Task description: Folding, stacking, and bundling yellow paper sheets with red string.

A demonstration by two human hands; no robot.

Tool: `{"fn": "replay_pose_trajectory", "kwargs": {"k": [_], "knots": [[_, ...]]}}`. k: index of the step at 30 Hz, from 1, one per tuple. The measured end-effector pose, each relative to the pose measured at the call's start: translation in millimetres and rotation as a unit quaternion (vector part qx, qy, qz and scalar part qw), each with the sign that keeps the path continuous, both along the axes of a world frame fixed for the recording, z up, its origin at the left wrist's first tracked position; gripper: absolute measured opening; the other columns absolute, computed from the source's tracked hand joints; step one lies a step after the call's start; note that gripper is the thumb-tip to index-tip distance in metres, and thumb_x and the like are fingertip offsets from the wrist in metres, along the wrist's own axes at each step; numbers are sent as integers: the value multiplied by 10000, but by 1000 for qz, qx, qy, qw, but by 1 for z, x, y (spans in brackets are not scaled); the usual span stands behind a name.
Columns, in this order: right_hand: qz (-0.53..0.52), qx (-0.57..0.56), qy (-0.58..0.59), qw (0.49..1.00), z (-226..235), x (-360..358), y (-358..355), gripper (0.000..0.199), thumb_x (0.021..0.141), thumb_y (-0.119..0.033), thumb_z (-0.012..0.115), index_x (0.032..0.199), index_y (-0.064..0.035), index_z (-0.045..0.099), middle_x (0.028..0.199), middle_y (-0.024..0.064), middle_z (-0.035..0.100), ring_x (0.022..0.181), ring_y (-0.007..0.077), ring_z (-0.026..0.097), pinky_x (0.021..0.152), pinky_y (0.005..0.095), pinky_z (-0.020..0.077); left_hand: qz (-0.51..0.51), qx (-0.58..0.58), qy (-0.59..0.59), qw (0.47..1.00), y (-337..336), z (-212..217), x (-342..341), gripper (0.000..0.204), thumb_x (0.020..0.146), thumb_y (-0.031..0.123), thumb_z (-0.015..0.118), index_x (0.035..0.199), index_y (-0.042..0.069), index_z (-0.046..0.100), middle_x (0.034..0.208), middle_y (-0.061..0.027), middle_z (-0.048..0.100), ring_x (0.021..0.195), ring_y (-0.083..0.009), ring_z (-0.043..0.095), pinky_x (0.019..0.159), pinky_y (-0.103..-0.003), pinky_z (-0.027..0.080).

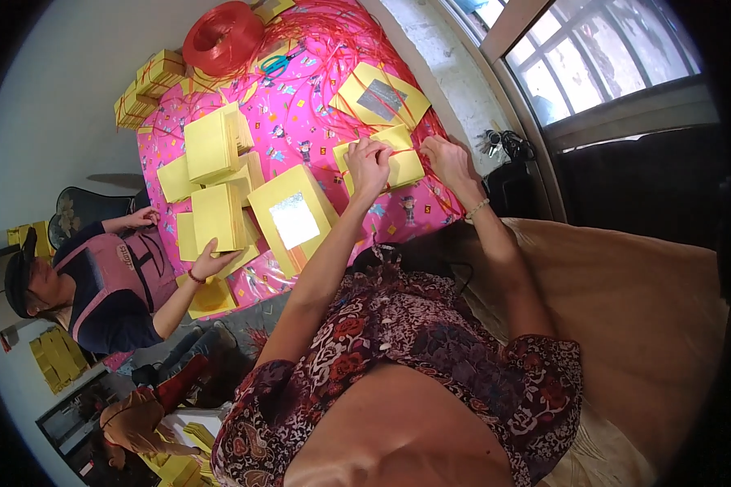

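A bundle of yellow paper [406, 167] lies on the pink patterned tablecloth [406, 213] in front of me. My left hand [367, 165] rests on top of it, fingers bent and pressing on the paper. Red plastic string [403, 151] crosses the bundle toward the right. Just off its right edge, my right hand [450, 164] is closed in a pinch on the string. Behind the bundle is another yellow stack [418, 104] with a silver square on top. A larger yellow stack [315, 188], also with a silver square, lies to the left.
Several yellow paper stacks [209, 150] stand at the table's left, where a co-worker's hand [211, 264] touches one. A red string roll [222, 36], teal-handled scissors [276, 65] and loose red string [333, 32] lie at the back. Keys [490, 141] sit on the right ledge.
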State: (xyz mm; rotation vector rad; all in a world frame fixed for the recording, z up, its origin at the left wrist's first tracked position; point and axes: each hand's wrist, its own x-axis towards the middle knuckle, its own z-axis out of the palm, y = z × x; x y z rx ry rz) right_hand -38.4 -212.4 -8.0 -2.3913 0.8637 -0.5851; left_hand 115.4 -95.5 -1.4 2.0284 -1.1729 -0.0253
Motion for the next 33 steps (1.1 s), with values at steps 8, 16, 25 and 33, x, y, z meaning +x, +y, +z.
{"fn": "replay_pose_trajectory", "kwargs": {"k": [8, 16, 25, 33], "knots": [[-4, 19, -22, 1000, -2, -5, 3, 90, 846, -184, 588, 853, -95, 604, 824, 84, 623, 742, 320, 616, 617, 418, 488, -58, -37, 19, 997, 13, -2, 7, 47, 745, 149, 696, 768, 112, 680, 806, -40, 592, 830, -235, 513, 736, -363, 363], [8, 36, -114, 993, 14, -10, 11, 94, 877, -146, 550, 866, -57, 576, 807, 151, 585, 745, 368, 590, 633, 438, 463, -44, -30, -7, 999, 11, 7, -7, 51, 761, 170, 693, 771, 123, 677, 815, -19, 581, 835, -220, 499, 742, -351, 343], [-151, 158, -80, 973, 5, 10, 19, 335, 830, -306, 631, 679, -16, 557, 604, 153, 573, 565, 343, 569, 524, 417, 434, -52, -23, -34, 998, 9, 3, -13, 49, 788, 174, 663, 798, 126, 661, 849, -13, 578, 859, -226, 485, 745, -362, 345], [-73, 268, -100, 955, -41, 10, -9, 337, 761, -381, 716, 802, -46, 703, 631, 110, 637, 552, 208, 615, 521, 349, 461, -57, -56, -26, 996, 2, 3, -12, 66, 766, 165, 697, 777, 111, 659, 816, -21, 588, 846, -228, 496, 754, -356, 362]]}}
